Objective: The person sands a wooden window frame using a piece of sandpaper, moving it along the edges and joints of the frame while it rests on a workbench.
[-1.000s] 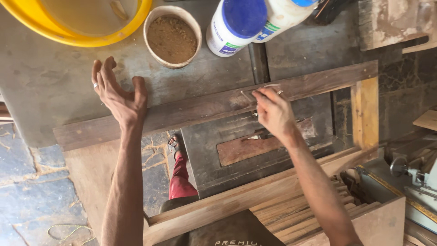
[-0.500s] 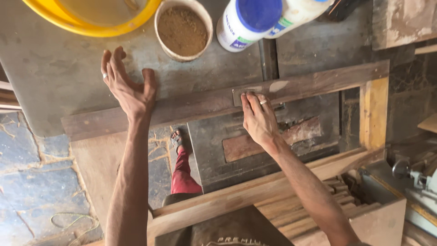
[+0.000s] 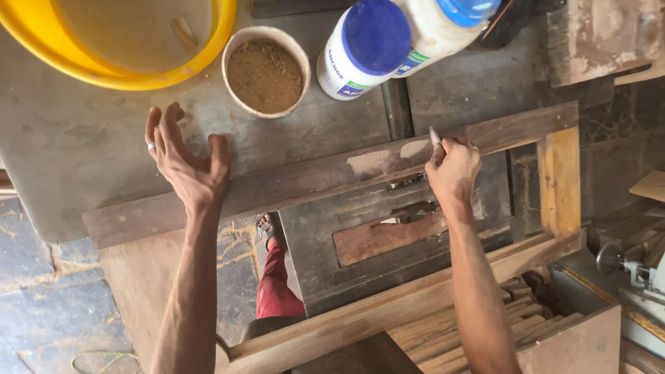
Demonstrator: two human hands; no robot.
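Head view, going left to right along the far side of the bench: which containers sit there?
Yellow basin → small bowl of brown powder → white bottle with dark blue cap → white bottle with lighter blue cap.

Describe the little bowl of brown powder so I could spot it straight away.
Start at the big yellow basin at the top left of the grey worktable. Just right of it, above the open left hand, stands a small round cream bowl. Unlike the white, blue-capped bottles beside it, it is open and filled with brown sawdust-like powder.
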